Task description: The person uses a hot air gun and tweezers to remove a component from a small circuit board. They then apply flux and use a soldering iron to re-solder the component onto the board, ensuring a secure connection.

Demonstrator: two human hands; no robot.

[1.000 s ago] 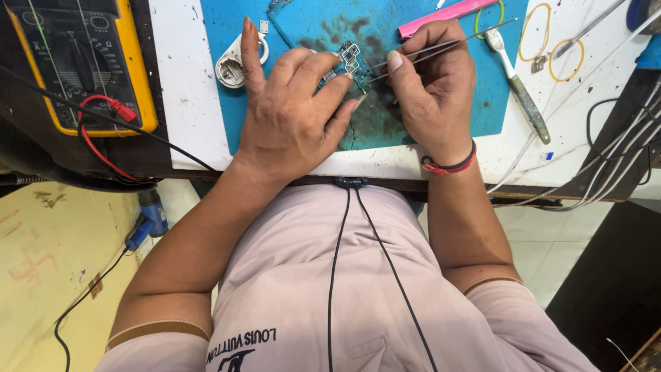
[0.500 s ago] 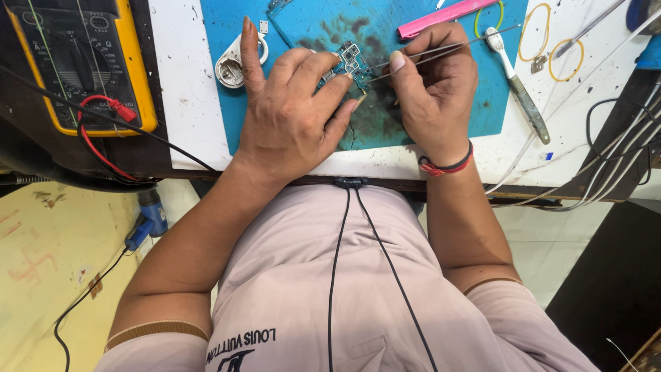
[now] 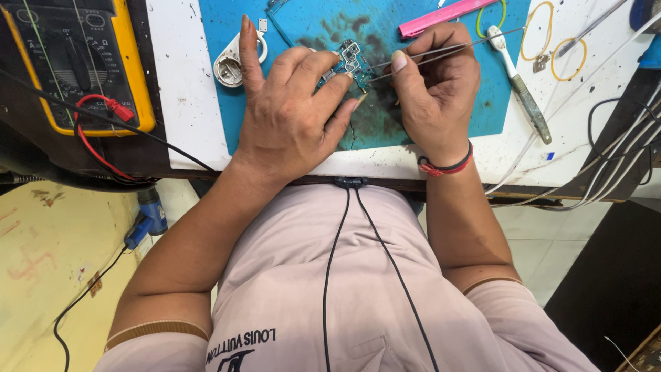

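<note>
A small blue-green circuit board (image 3: 349,60) lies on the blue work mat (image 3: 496,89). My left hand (image 3: 292,117) presses on the board with its fingertips, its index finger stretched out over the mat. My right hand (image 3: 437,86) grips thin metal tweezers (image 3: 441,54) whose tips touch the board's right edge. A red and black band sits on my right wrist.
A yellow multimeter (image 3: 76,62) with red and black leads stands at the left. A white round part (image 3: 231,63) lies beside the mat. A pink tool (image 3: 447,15), a white-handled tool (image 3: 520,86), yellow rubber bands (image 3: 568,58) and white cables (image 3: 606,151) lie to the right.
Both hands stay over the board; the tweezers have shifted slightly against it.
</note>
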